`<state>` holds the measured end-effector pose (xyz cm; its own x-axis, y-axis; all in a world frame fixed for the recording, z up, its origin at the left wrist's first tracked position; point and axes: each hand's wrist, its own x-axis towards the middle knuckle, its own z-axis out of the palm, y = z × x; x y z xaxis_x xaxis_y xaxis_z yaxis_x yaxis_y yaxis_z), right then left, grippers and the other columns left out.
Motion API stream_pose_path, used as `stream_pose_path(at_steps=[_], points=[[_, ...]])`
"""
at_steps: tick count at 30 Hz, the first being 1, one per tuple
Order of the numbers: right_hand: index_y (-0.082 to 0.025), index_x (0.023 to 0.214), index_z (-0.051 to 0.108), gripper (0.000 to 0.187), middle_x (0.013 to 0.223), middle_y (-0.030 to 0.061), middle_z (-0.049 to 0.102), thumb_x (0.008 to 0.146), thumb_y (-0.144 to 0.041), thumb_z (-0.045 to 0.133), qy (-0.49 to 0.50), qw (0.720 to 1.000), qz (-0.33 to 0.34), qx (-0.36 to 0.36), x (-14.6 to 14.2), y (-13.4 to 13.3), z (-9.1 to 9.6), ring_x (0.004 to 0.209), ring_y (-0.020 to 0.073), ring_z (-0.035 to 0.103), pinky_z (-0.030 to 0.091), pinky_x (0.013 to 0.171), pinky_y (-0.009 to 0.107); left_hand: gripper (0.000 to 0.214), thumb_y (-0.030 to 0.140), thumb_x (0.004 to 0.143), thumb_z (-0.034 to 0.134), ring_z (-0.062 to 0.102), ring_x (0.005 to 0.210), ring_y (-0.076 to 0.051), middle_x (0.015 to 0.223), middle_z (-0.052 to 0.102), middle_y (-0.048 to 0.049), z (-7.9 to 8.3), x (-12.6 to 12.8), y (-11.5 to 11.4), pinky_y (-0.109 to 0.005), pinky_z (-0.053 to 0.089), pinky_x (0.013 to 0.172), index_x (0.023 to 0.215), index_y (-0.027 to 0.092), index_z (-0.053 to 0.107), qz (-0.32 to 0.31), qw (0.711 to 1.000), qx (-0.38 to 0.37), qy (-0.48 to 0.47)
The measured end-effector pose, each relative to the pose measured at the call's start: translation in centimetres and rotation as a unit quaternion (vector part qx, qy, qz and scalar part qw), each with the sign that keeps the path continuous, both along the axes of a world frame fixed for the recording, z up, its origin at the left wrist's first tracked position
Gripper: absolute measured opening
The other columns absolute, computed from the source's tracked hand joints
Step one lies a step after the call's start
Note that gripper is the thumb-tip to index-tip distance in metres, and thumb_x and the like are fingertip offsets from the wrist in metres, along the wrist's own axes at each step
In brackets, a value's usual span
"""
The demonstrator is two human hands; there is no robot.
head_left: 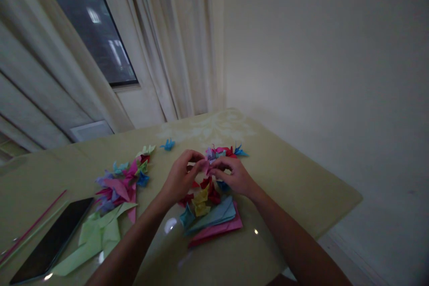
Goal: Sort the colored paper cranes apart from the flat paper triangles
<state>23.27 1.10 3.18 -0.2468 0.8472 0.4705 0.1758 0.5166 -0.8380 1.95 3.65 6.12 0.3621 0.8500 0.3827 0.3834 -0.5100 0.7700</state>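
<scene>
My left hand (181,176) and my right hand (233,174) meet above the table (291,174), both pinching a small pink folded paper piece (205,166) between their fingertips. Directly under the hands lies a pile of small folded paper shapes in red, yellow and blue (204,194). In front of it sits a stack of flat sheets, light blue (214,215) on pink (217,230). Another cluster of folded pieces (224,152) lies just beyond the hands.
To the left is a heap of pink, purple and blue folded shapes (120,183), green folded paper (97,237), a dark phone (53,239) and thin pink and green sticks (33,225). A lone blue piece (167,145) lies farther back. Curtains and a window stand behind; the table edge drops off at right.
</scene>
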Motion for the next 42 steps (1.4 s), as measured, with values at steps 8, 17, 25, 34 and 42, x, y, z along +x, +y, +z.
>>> stream_pose_path(at_steps=[8, 17, 25, 34, 42], points=[[-0.018, 0.088, 0.079, 0.018, 0.081, 0.0042, 0.075, 0.094, -0.031, 0.068, -0.168, 0.982, -0.085, 0.002, 6.2, 2.0, -0.1, 0.070, 0.0163, 0.062, 0.044, 0.066, 0.027, 0.044, 0.037, 0.096, 0.056, 0.046, 0.142, -0.049, 0.153, 0.052, -0.0255, -4.6, -10.0, 5.3, -0.068, 0.038, 0.112, 0.133, 0.014, 0.065, 0.335, 0.827, 0.026, 0.451], [-0.016, 0.079, 0.078, 0.026, 0.071, 0.0028, 0.071, 0.086, -0.042, 0.075, -0.200, 0.974, 0.017, -0.107, 7.3, 2.3, -1.6, 0.065, 0.0161, 0.060, 0.041, 0.060, 0.026, 0.029, 0.025, 0.090, 0.055, 0.072, 0.110, -0.028, 0.113, 0.077, -0.0138, -4.7, -11.0, 7.7, -0.036, 0.054, 0.098, 0.110, 0.017, 0.075, 0.173, 0.900, -0.037, 0.398], [-0.016, 0.078, 0.074, 0.023, 0.070, 0.0014, 0.065, 0.092, -0.034, 0.068, -0.222, 0.973, -0.053, -0.025, 6.3, 2.5, -1.7, 0.065, 0.0146, 0.055, 0.037, 0.062, 0.025, 0.021, 0.026, 0.076, 0.067, 0.076, 0.092, -0.028, 0.098, 0.082, -0.0098, -3.4, -11.2, 7.5, -0.033, 0.054, 0.082, 0.092, 0.020, 0.078, 0.095, 0.919, -0.078, 0.374], [-0.017, 0.074, 0.069, 0.025, 0.071, 0.0006, 0.059, 0.096, -0.029, 0.068, -0.238, 0.966, -0.090, 0.039, 4.7, 2.5, -1.7, 0.065, 0.0137, 0.052, 0.036, 0.063, 0.026, 0.024, 0.035, 0.086, 0.060, 0.073, 0.081, -0.023, 0.088, 0.081, -0.0080, -2.5, -8.5, 6.2, -0.031, 0.050, 0.073, 0.089, 0.019, 0.079, 0.043, 0.948, -0.047, 0.312], [-0.019, 0.106, 0.075, 0.041, 0.090, 0.0030, 0.071, 0.088, -0.056, 0.079, -0.040, 0.999, -0.005, -0.024, 0.5, 0.2, -0.3, 0.070, 0.0148, 0.059, 0.045, 0.063, 0.026, 0.025, 0.042, 0.090, 0.070, 0.067, 0.070, -0.016, 0.080, 0.078, -0.0031, 1.4, -1.3, 0.4, -0.024, 0.051, 0.063, 0.091, 0.019, 0.079, -0.061, 0.995, -0.072, 0.034]])
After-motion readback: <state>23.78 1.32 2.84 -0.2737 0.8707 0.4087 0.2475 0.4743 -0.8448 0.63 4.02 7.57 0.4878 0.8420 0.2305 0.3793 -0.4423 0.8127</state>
